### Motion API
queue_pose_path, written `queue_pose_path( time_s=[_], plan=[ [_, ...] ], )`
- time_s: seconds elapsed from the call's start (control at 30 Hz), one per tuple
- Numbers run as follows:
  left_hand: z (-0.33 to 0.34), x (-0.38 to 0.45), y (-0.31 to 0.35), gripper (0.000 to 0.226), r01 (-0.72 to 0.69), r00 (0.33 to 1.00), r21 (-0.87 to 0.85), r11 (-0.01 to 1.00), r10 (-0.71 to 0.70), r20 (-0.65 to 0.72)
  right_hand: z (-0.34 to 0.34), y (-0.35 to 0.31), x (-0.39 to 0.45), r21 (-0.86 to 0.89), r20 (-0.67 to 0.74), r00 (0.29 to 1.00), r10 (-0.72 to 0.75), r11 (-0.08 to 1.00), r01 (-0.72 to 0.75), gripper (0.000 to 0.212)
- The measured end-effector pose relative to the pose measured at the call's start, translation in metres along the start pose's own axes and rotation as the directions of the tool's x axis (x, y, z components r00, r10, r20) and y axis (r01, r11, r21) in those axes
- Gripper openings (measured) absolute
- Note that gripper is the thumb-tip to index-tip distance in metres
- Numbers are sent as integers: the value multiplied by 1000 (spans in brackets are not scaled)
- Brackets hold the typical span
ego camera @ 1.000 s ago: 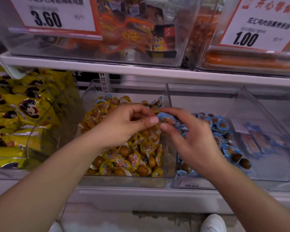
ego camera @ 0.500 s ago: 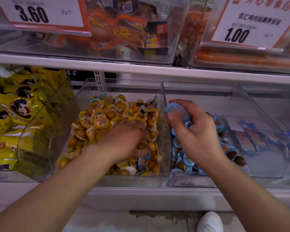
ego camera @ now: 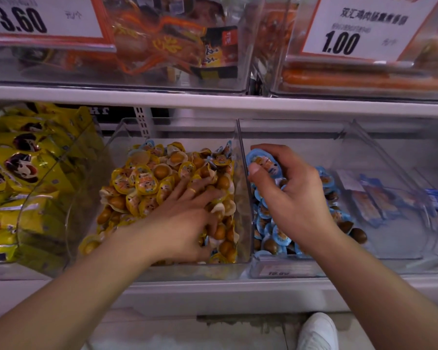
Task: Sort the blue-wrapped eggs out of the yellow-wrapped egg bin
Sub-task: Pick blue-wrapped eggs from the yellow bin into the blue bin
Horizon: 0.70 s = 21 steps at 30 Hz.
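The left hand (ego camera: 185, 218) lies palm down in the yellow bin (ego camera: 177, 130), fingers spread and buried among the yellow eggs (ego camera: 142, 183); a ring shows on one finger, and I cannot tell whether the fingertips have hold of anything under the heap. A few blue-wrapped ones sit in that pile: one at the back edge (ego camera: 148, 144) and one by the dividing wall (ego camera: 226, 147).

The right hand (ego camera: 291, 198) hangs over the next bin (ego camera: 301, 127), just across the clear wall, with thumb and curled fingers pinching a blue egg (ego camera: 263, 164) held above the blue eggs (ego camera: 271, 223) heaped there. Two brown unwrapped-looking eggs lie at the heap's right edge (ego camera: 358, 234).

Further right in the same bin are flat blue packets (ego camera: 372, 200). Left of the yellow bin stands a tub of yellow bags (ego camera: 18, 173). On the shelf (ego camera: 213, 101) above, clear boxes hold orange-red packs (ego camera: 157, 44) and sausages (ego camera: 359, 80), with price cards reading 3.60 (ego camera: 20, 20) and 1.00 (ego camera: 341, 42). A white shoe (ego camera: 316, 332) shows on the floor below
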<state>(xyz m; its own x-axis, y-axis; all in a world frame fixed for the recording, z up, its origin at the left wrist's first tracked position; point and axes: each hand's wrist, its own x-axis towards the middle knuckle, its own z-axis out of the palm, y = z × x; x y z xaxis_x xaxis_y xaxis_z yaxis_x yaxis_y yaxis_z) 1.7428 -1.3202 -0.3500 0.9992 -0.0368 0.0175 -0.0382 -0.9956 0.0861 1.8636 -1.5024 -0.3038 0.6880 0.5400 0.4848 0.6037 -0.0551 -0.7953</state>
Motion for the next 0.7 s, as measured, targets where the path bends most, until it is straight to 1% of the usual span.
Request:
queue_pose_path(
  time_s=[0.07, 0.17, 0.2, 0.23, 0.33, 0.37, 0.53, 0.57, 0.6, 0.63, 0.67, 0.7],
  plan=[
    [5, -2, -2, 51, 49, 997, 55, 997, -52, 54, 1, 0, -1, 5, 3, 1000, 5, 1000, -5, 21],
    [7, 2, -1, 79, 86, 993, 142, 986, -97, 72, 3, -1, -2, -24, 6, 1000, -10, 1000, 10, 21],
    [7, 5, 1, 81, 87, 992, 155, 984, -100, 80, 4, -2, -3, -31, 10, 1000, -15, 999, 15, 21],
    [8, 7, 4, 75, 84, 991, 147, 986, -99, 94, 4, -4, -4, -35, 14, 1000, -19, 999, 19, 22],
    [12, 12, 10, 43, 97, 987, 70, 993, -105, 119, 5, -5, -5, -36, 15, 1000, -14, 999, 14, 22],
    [14, 12, 9, 37, 105, 987, 51, 993, -111, 120, 5, -6, -6, -36, 12, 1000, -8, 999, 8, 21],
    [2, 11, -1, 29, 137, 986, -26, 990, -134, 95, 8, -7, -4, -93, 22, 1000, -3, 996, 5, 23],
    [-6, 10, -3, 27, 154, 987, -64, 986, -151, 52, 8, -7, -3, -110, 24, 1000, 2, 994, 1, 24],
    [-15, 8, -5, 27, 175, 983, -140, 975, -180, -23, 8, -8, -3, -124, 28, 1000, 10, 992, -7, 25],
    [-26, 6, -7, 28, 193, 965, -270, 943, -232, -120, 7, -10, -3, -136, 31, 999, 13, 991, -8, 25],
    [-37, 2, -8, 29, 191, 930, -442, 877, -306, -205, 7, -13, -3, -144, 38, 999, 9, 990, -4, 24],
    [-48, -2, -7, 29, 147, 890, -619, 771, -376, -257, 8, -16, -3, -148, 44, 999, 3, 989, 4, 23]
  ],
)
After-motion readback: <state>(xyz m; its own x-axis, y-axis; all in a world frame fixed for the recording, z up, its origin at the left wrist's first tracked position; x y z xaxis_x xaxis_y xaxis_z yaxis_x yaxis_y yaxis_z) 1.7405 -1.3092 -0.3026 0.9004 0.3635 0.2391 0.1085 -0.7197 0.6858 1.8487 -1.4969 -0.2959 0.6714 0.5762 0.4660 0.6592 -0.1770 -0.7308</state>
